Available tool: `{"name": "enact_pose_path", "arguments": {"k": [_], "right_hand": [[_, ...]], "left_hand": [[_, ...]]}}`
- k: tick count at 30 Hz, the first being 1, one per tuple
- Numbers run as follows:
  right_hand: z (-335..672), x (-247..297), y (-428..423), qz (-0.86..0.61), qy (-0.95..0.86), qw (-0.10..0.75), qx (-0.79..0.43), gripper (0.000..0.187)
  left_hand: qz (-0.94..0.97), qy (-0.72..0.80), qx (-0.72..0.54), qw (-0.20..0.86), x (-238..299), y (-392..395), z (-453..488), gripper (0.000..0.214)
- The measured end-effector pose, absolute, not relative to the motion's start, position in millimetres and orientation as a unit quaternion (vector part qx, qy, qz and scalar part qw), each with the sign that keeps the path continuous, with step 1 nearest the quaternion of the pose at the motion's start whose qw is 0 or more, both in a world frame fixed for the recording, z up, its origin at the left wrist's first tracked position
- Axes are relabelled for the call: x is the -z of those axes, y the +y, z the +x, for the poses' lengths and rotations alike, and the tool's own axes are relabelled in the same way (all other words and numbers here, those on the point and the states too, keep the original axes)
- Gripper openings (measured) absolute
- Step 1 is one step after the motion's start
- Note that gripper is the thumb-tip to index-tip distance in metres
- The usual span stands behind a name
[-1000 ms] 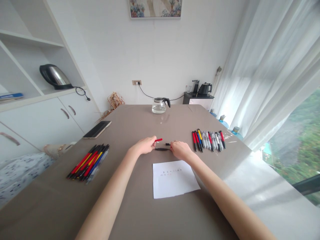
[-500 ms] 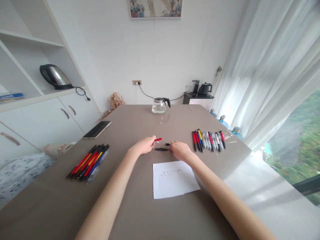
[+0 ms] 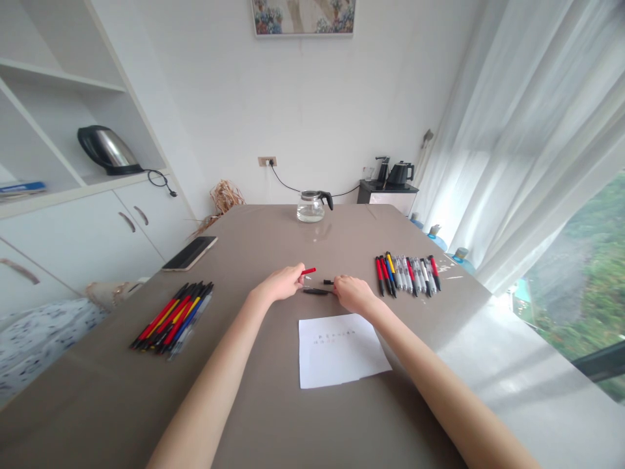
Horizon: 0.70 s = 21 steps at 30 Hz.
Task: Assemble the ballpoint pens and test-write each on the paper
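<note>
Before you stretches a smooth grey-brown table (image 3: pixel 278 417), bearing a white sheet of paper (image 3: pixel 336 365) with small writing near its upper edge; to your left lie a heap of pens (image 3: pixel 172 317) and a flat dark-topped device (image 3: pixel 189 253), to your right a row of pens (image 3: pixel 410 275), and at the far end stands a glass pot (image 3: pixel 310 210)

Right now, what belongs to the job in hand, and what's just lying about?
Likely job: red piece in left hand, black pieces at right hand, pen pile, pen row, perhaps paper.
Likely lying about: glass pot, tablet, steel kettle.
</note>
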State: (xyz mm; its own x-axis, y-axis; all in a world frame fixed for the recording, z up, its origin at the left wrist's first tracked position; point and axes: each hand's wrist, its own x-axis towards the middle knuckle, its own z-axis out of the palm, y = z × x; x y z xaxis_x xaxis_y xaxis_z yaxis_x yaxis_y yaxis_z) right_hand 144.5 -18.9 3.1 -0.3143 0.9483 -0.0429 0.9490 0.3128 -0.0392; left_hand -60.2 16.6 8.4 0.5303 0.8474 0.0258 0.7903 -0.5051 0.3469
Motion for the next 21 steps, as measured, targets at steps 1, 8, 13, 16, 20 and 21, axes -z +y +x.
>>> {"name": "enact_pose_path", "arguments": {"k": [1,8,13,16,20,21], "right_hand": [[145.1,-2.7,-18.6,0.586,0.81,0.005,0.028,0.019],[145.6,-2.3,-18.4,0.586,0.81,0.003,0.026,0.018],[144.6,-4.0,-19.2,0.584,0.811,0.008,0.032,0.018],[143.9,-4.6,-19.7,0.585,0.81,0.012,0.035,0.019],[142.7,-4.5,-20.3,0.584,0.811,0.01,0.034,0.02],[142.4,-4.4,-20.4,0.583,0.812,0.009,0.032,0.02]], "left_hand": [[0.862,0.476,-0.096,0.147,-8.3,16.8,-60.7,0.007],[0.863,0.473,-0.084,0.154,-7.3,16.1,-59.8,0.007],[0.86,0.478,-0.082,0.157,-9.2,14.9,-58.3,0.007],[0.857,0.483,-0.08,0.158,-10.2,14.5,-58.1,0.008],[0.857,0.482,-0.087,0.164,-11.1,13.3,-56.2,0.007],[0.857,0.479,-0.09,0.167,-11.3,12.8,-55.3,0.007]]}}
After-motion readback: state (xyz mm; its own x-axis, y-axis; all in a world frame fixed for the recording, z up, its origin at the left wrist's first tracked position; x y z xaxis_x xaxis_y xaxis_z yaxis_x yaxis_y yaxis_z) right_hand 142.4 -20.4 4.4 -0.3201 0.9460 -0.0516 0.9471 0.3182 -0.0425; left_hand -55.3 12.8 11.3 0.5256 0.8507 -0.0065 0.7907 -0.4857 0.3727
